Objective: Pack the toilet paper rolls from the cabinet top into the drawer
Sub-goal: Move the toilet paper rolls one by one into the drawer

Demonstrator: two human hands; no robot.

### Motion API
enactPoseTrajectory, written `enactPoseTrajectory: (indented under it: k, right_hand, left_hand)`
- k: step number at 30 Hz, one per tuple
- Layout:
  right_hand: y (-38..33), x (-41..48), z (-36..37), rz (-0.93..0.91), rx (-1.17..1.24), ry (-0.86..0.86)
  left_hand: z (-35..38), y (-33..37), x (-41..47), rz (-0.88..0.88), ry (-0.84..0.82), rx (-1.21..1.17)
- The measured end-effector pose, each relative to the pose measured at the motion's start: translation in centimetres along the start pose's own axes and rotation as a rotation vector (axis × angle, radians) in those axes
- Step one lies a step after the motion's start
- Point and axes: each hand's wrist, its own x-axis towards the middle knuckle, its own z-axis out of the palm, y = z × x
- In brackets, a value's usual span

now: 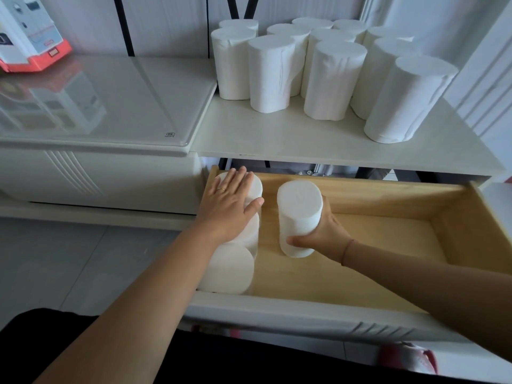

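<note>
Right, we saw the right hand [324, 231] wrapped round the lower half of one toilet paper roll [299, 209], thumb across the front nr the bottom edge, fingers curled behind it: a firm hold. The roll stood upright inside the drawer [388, 245], left of centre; whether its base touched the wood floor we couldn't tell. The wrist bent inward w/ a thin red cord [346, 252] on it, and the forearm came in from the lower right over the drawer's front edge.

The left hand [230, 200] lay flat, palm down, fingers straight & slightly spread, thumb out to the right, pressing on top of the row of rolls [232, 270] packed upright along the drawer's left wall. It held nothing. A ring [220, 189] showed on one finger. That arm reached in straight from bottom left. The held roll was just beside this row, w/ a narrow gap btwn them.

Above, on the white cabinet top [277, 137], a cluster of rolls [329, 79] stood upright toward the back & right. To the left sat a glass-topped unit [124, 101] w/ an orange & white box [30, 31] at its far corner.
</note>
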Motion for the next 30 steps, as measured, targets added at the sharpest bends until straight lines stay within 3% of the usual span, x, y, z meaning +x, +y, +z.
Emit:
enactPoseTrajectory:
  k: [7,12,18,25,30]
  right_hand:
    - [0.6,-0.2,-0.3,0.017,-0.025,-0.032]
    - [-0.9,-0.5,-1.6,-0.004,-0.077,-0.133]
    - [-5.3,0.8,-6.8,-0.118,-0.366,-0.337]
    - [-6.3,2.7,-6.1,-0.062,-0.349,-0.48]
    - [-6.1,2.3,-5.4,-0.07,-0.455,-0.432]
  left_hand:
    - [-0.1,-0.1,0.0,-0.003,-0.009,0.0]
    - [-0.2,0.0,0.0,-0.009,-0.009,-0.009]
    - [-0.2,0.1,0.1,-0.014,-0.024,0.0]
    - [-0.3,0.1,0.0,-0.011,-0.027,0.006]
    - [-0.3,0.0,0.1,-0.012,-0.024,-0.004]
